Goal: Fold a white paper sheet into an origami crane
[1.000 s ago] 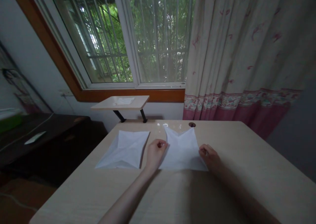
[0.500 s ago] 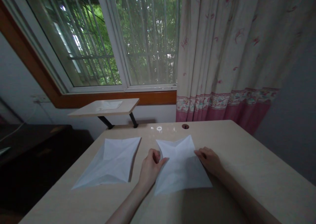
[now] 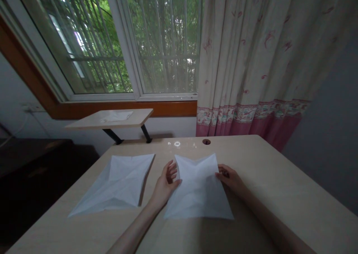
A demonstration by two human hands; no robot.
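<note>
A creased white sheet of paper lies on the table in front of me, its corners pointed and its upper edge dipping in the middle. At its left edge is my left hand, thumb touching the paper and the other fingers loosely curled and apart. My right hand pinches the right edge near the upper corner, thumb at the rim and fingers bent. Left of my left hand lies a second creased white sheet of paper, untouched, with folds meeting near its middle and its right edge slightly raised.
The pale wooden table has a round cable hole at the back. A small raised shelf stands at the back left with a white paper piece on it. Behind are a barred window and a floral curtain.
The fingers of my left hand have loosened and spread from a tighter curl. My right hand has shifted slightly inward along the paper's edge. The view has moved a little to the right.
</note>
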